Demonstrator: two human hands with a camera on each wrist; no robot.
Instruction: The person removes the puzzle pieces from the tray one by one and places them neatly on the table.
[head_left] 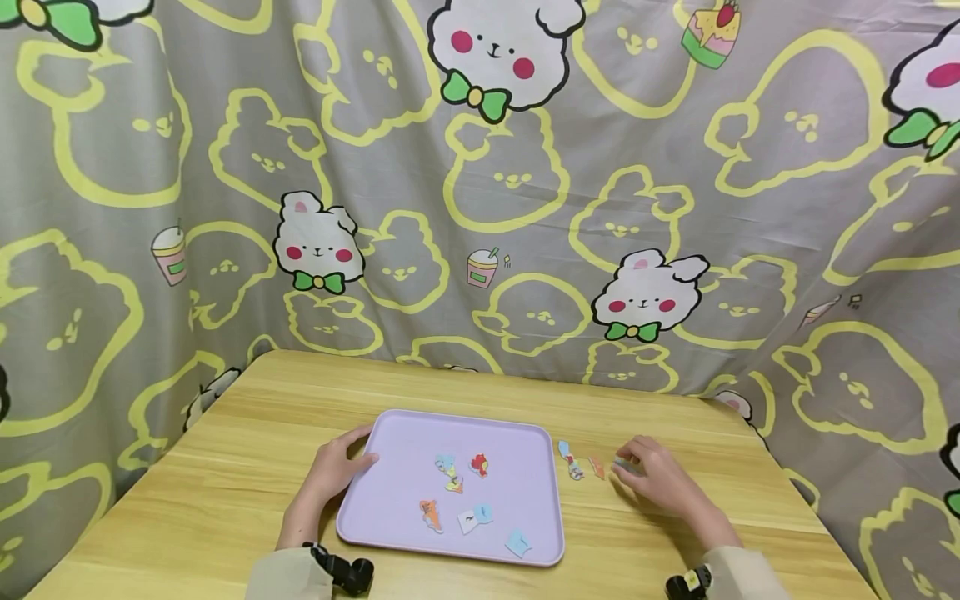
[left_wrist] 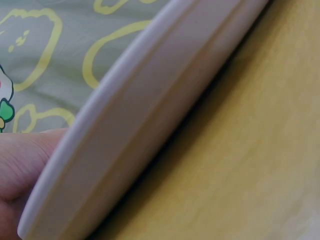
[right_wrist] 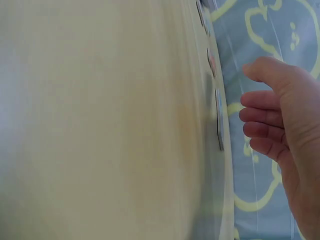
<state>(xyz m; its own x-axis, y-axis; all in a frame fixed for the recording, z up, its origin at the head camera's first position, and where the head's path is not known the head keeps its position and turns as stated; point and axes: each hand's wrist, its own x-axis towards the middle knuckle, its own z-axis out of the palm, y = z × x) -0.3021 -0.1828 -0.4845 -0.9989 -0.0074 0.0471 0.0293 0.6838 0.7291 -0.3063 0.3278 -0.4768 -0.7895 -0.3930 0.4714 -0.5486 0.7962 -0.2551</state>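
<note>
A lilac tray lies on the table, with several small printed puzzle pieces on it, among them a red one and an orange one. My left hand grips the tray's left edge, thumb over the rim; in the left wrist view the rest of its fingers are hidden. Right of the tray, my right hand hovers with loosely bent fingers over a light-blue piece, apart from it in the right wrist view. Close by lie an orange piece and multicoloured pieces.
The wooden table extends around the tray on all sides. A grey curtain with cartoon animals hangs behind the table and along both sides. Dark wrist cameras sit at both sleeves.
</note>
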